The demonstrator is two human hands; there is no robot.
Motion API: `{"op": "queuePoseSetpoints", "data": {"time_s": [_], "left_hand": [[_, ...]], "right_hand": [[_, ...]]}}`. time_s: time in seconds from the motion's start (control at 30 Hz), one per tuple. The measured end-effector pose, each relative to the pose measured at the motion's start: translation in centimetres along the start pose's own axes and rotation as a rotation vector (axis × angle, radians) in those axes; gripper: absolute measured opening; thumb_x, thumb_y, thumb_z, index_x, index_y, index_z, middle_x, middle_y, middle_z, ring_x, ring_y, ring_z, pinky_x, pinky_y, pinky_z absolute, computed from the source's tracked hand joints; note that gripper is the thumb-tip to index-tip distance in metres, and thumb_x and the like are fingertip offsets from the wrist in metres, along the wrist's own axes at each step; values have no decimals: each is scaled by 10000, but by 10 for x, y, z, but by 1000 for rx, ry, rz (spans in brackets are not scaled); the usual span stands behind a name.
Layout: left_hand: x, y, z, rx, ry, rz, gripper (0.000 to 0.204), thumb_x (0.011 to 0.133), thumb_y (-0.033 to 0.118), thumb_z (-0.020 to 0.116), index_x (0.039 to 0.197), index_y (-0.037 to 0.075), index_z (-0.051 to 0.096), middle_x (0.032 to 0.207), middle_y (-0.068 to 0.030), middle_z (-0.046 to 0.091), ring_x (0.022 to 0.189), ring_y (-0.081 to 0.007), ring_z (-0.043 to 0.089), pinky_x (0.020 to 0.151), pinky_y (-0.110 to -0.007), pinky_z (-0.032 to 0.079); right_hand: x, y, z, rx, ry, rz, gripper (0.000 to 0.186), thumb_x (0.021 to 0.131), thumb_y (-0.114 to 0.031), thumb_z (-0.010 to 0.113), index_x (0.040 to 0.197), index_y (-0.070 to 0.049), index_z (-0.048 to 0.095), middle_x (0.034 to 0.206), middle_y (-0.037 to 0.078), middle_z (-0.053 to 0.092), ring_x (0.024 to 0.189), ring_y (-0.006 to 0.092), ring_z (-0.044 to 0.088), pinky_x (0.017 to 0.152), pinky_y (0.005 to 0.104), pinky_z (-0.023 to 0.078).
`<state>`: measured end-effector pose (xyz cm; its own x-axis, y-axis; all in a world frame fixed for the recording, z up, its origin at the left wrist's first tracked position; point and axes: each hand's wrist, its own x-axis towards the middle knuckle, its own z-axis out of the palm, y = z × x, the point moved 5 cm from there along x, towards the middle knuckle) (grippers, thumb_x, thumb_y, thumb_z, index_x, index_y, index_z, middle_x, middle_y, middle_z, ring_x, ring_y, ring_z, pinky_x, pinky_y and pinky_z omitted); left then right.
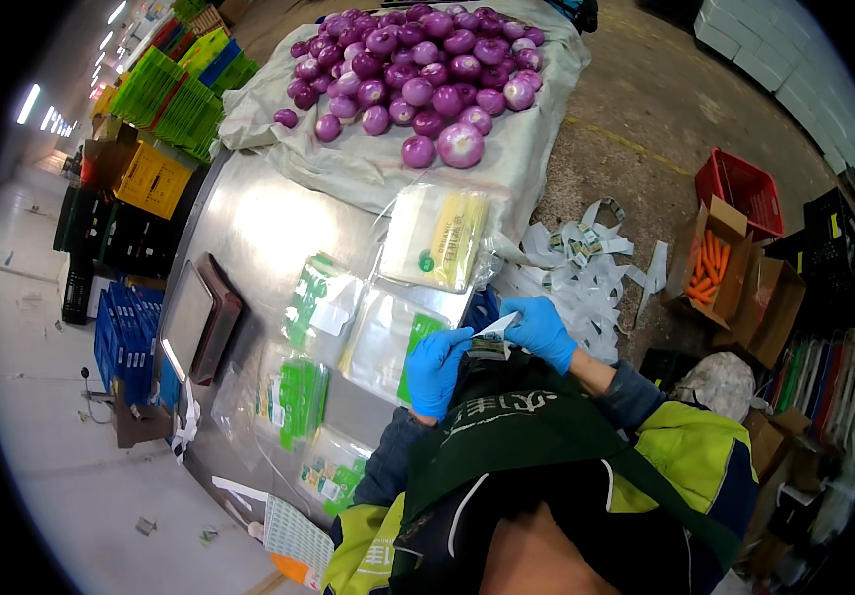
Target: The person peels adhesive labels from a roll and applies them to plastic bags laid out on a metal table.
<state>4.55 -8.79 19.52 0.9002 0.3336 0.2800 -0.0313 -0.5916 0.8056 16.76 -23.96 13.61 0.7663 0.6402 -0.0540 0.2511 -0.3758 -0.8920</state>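
Note:
My left hand (434, 375) and my right hand (544, 331), both in blue gloves, meet in front of my dark green apron at the table's edge. Pinched between them is a small label strip (492, 335) with a white backing. Its printed face is mostly hidden by the fingers. Just left of my hands lie clear plastic bags with green print (373, 342) on the metal table (264, 213). Farther off lies a stack of clear bags with a yellowish panel (435, 238). Peeled purple onions (427, 84) are heaped on a pale cloth (318, 164) at the far end.
A scale (204, 317) stands at the table's left. Used white label backing (576, 297) hangs in a tangle right of my hands. On the right are a carton of carrots (710, 263) and a red crate (740, 188). Green crates (170, 94) are stacked far left.

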Motion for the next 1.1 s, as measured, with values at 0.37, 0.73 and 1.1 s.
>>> {"op": "queuePoseSetpoints", "data": {"time_s": [0.37,0.73,1.1], "left_hand": [[-13,-129,-108,-354,576,-605,129,877,74,657,969,-14,642,866,-50,641,779,-131,588,705,-265,484],[-27,-156,-7,530,317,-474,738,666,325,839,1227,-4,490,1229,-196,518,1136,-346,507,929,-415,434],[2,-223,-18,-63,-325,-793,143,760,139,716,796,3,688,718,-137,666,611,-195,626,587,-347,505]], "right_hand": [[7,46,-35,-259,96,-237,280,763,-196,768,1012,-77,721,1042,110,691,924,261,660,818,329,520],[-8,16,-8,-78,-224,-43,391,748,56,555,1075,-84,716,978,90,720,801,162,673,713,291,533],[-15,6,1,80,-77,-219,294,824,7,620,1083,-98,711,953,86,718,827,213,688,743,286,532]]}}
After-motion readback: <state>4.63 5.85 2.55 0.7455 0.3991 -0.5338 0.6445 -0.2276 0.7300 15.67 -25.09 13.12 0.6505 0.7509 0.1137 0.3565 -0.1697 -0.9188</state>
